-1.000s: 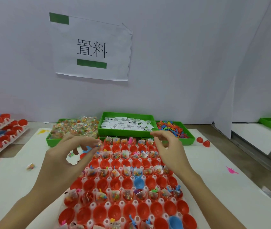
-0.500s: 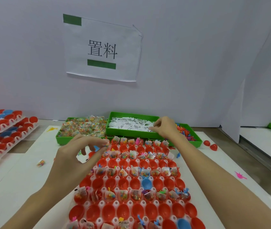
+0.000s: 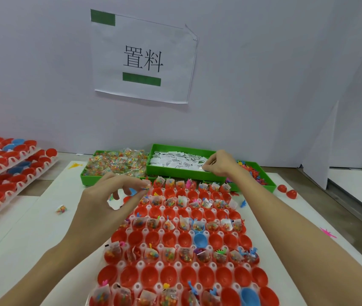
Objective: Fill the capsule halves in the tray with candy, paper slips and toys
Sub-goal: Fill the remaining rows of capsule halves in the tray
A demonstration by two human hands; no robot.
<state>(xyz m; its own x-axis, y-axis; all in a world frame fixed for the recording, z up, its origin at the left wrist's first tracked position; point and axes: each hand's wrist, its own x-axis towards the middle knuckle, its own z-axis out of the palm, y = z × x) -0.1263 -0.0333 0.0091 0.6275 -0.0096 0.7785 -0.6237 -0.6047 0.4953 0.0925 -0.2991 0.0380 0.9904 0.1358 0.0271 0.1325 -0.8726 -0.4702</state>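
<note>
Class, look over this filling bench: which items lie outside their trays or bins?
Several strays lie on the white board: a small clear candy packet left of the red capsule tray, two loose red capsule halves right of the green toy bin, a pink toy near the right edge, and a yellow toy far left.

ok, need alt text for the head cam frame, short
A person's right hand reaches into a green bin of paper slips while the left hand pinches something small over a tray of red capsule halves, filled rows alternating with empty ones. Green bins of candy packets and toys flank the slips.
</note>
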